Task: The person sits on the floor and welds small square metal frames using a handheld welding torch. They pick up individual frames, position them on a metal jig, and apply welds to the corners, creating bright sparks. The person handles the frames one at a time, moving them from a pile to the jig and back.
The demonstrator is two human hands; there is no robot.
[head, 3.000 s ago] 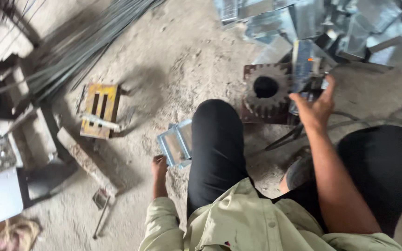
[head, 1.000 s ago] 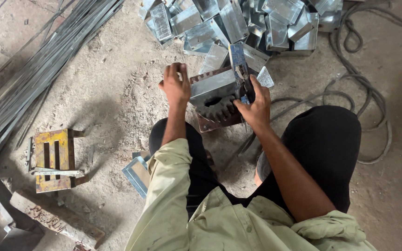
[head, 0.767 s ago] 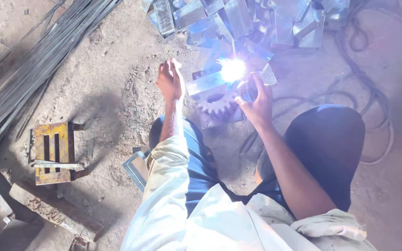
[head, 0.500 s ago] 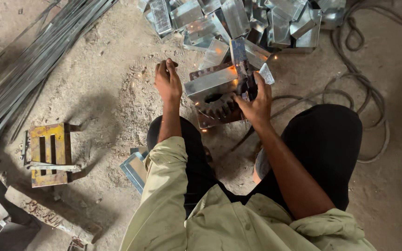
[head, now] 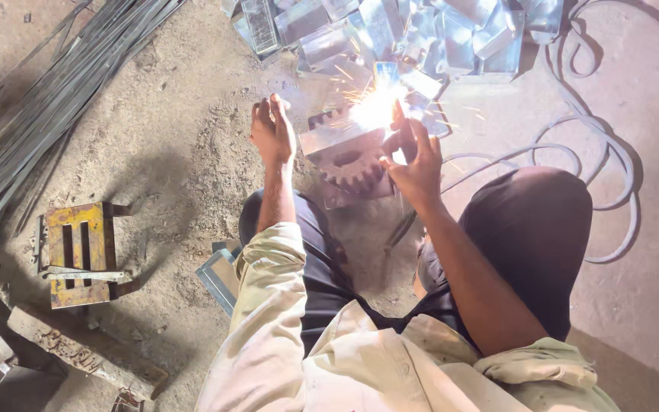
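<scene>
I sit on the ground with a rusty toothed gear (head: 352, 166) between my knees. A folded shiny metal piece (head: 328, 139) lies across the gear. My left hand (head: 272, 131) grips the left end of that piece and holds it down. My right hand (head: 415, 156) is closed around a dark welding holder whose tip touches the right end of the piece. A bright arc with flying sparks (head: 379, 107) burns there and hides the tip.
A heap of shiny folded metal pieces (head: 421, 27) lies just beyond the gear. A grey cable (head: 596, 152) loops on the right. Long steel rods (head: 47, 99) lie top left, with a yellow metal jig (head: 78, 252) and a rusty bar (head: 85, 351) at left. Another folded piece (head: 219, 275) lies by my left knee.
My left hand came up from the ground to the piece on the gear. The arc flashed, went out half a second ago, and now burns again with sparks.
</scene>
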